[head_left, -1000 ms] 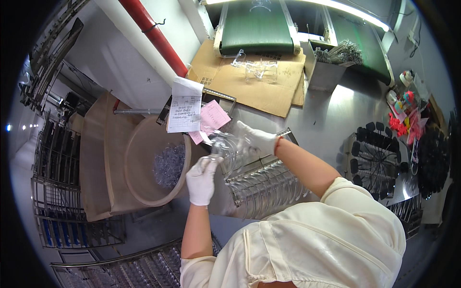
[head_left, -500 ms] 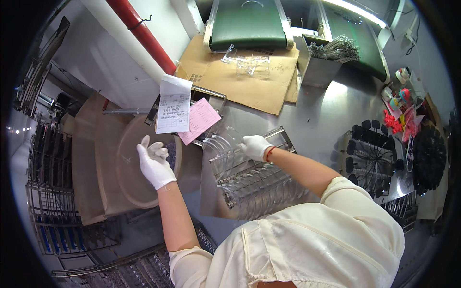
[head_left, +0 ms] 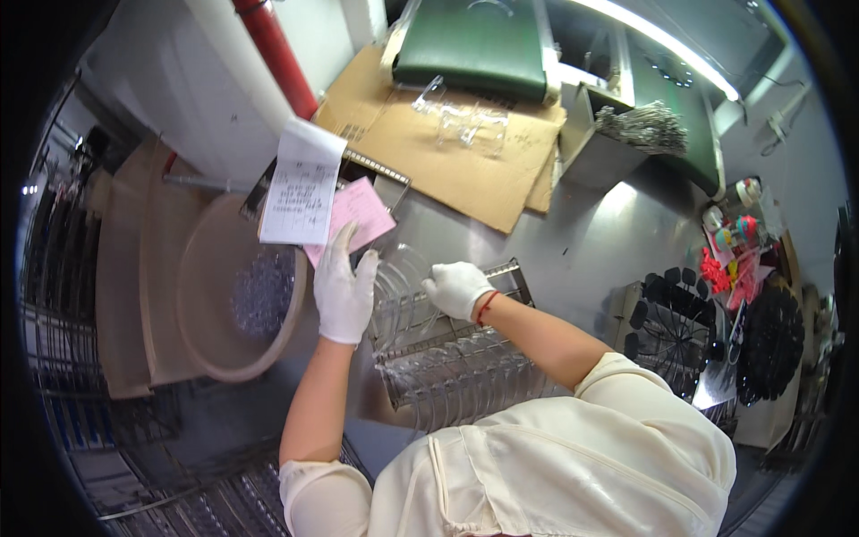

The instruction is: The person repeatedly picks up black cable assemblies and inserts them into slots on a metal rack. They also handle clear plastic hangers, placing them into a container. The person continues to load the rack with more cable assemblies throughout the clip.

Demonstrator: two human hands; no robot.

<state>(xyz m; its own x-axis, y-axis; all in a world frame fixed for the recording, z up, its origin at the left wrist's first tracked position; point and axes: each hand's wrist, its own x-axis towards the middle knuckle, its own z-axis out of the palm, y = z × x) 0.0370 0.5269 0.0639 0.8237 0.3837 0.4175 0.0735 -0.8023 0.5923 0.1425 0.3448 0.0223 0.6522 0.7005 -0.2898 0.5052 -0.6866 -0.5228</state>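
Observation:
My left hand, in a white glove, is open. Its fingers stretch up over the lower edge of a pink slip, with the thumb apart and nothing in its grasp. To its right, my gloved right hand is closed, with its fingertips pinched at the edge of a clear curved plastic piece. That piece is thin and see-through, so its outline is hard to follow. Beneath the right hand and forearm lies a metal rack with several clear curved pieces standing in a row.
A round tan tub holding small clear bits stands left. Written sheets lie behind my left hand. Clear parts rest on flat cardboard before a green conveyor. To the right are a bin of metal pieces and black fan-shaped parts.
My left hand has swung right, from above the tub to beside the rack and pink slip. My right hand stays closed near the rack's clear pieces. The whole view has shifted slightly.

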